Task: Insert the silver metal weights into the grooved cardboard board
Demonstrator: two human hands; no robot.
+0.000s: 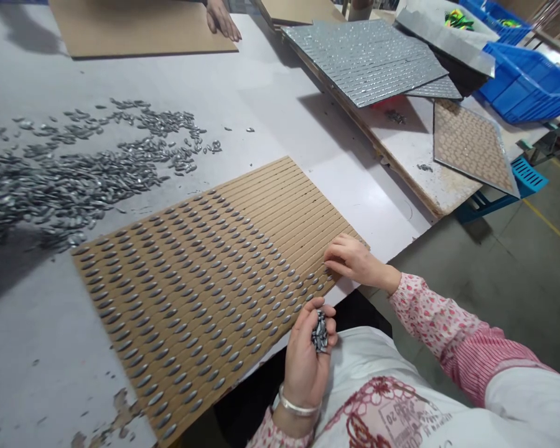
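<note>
A brown grooved board (280, 205) lies slanted on the table, its left and near part set with rows of small grey spindle-shaped metal pieces (182, 336). Cupped at the board's near edge, my left hand (305, 361) holds a small heap of the same metal pieces (320, 333). My right hand (352, 258) is at the board's right end, fingers bent down together at the grooves beside the last pieces of a row. Whatever its fingertips may pinch is hidden.
A large pile of loose metal pieces (74, 174) spreads over the white table (261, 87) at left. Another person's hand (223, 20) rests by a brown board (144, 28) at the back. Silvery ridged sheets (364, 59), a patterned panel (471, 146) and blue crates (527, 81) stand at right.
</note>
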